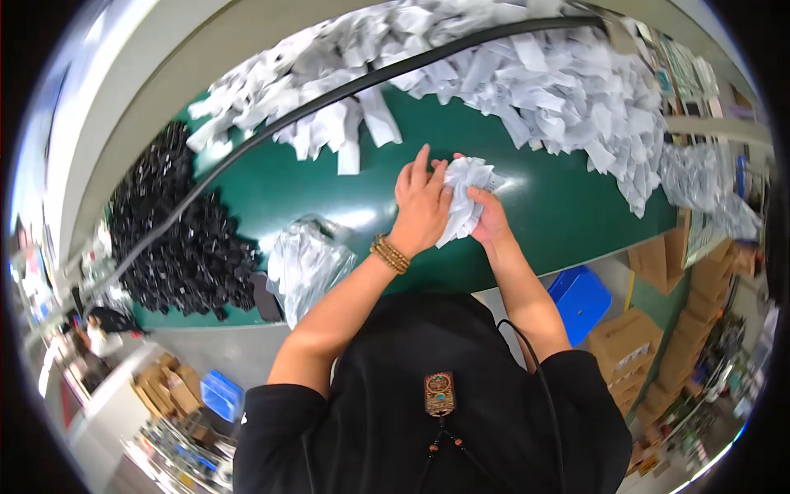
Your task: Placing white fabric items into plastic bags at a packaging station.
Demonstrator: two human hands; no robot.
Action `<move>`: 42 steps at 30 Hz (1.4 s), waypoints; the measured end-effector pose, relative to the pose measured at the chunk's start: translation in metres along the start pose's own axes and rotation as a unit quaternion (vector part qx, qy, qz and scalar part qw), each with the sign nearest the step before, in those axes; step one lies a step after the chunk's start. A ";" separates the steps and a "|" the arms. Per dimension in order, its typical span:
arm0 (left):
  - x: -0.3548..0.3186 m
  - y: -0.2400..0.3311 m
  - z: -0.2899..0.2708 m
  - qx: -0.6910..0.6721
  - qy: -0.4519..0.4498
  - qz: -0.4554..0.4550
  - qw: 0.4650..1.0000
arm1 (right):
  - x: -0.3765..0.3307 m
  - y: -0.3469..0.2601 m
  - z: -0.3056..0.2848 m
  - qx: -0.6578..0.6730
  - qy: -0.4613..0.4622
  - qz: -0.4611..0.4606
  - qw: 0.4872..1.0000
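Note:
A loose bundle of thin white packets (466, 191) is held above the green table, in front of my chest. My right hand (489, 217) is closed around its right side, the thumb lying over the front. At the bundle's left edge, my left hand (422, 207) has its fingers stretched out and apart, touching the packets with the thumb side. Beyond both hands, a large heap of similar white packets (568, 90) spreads along the far side of the table. A clear plastic bag with white pieces inside (306, 262) lies left of my left forearm.
A pile of small black parts (177, 226) covers the table's left end, beside a dark flat phone-like object (266, 298). A black cable (329, 97) arcs across the view. Blue bins (578, 303) and cardboard boxes (629, 342) stand below on the right.

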State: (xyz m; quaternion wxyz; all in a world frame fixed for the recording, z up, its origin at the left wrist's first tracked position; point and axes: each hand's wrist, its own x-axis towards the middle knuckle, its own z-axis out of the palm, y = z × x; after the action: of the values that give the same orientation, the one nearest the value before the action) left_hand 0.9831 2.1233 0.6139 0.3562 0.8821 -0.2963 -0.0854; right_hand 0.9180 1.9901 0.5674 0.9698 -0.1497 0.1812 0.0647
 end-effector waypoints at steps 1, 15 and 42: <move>-0.013 0.001 -0.005 0.029 0.022 0.005 0.999 | -0.005 0.009 0.005 -0.018 0.010 -0.005 1.000; -0.289 0.021 -0.150 0.061 0.270 -0.232 0.933 | -0.085 0.137 0.106 -0.420 -0.231 -0.008 0.877; -0.444 -0.112 -0.240 -0.494 0.472 -0.371 0.629 | -0.027 0.462 0.236 -0.873 -0.391 0.190 0.219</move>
State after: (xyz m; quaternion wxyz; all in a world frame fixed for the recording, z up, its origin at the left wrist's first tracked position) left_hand 0.7619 2.5852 0.6866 0.7682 0.5290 0.3508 0.0837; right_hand 0.8881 2.4995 0.6640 0.1401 -0.8201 -0.3678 0.4154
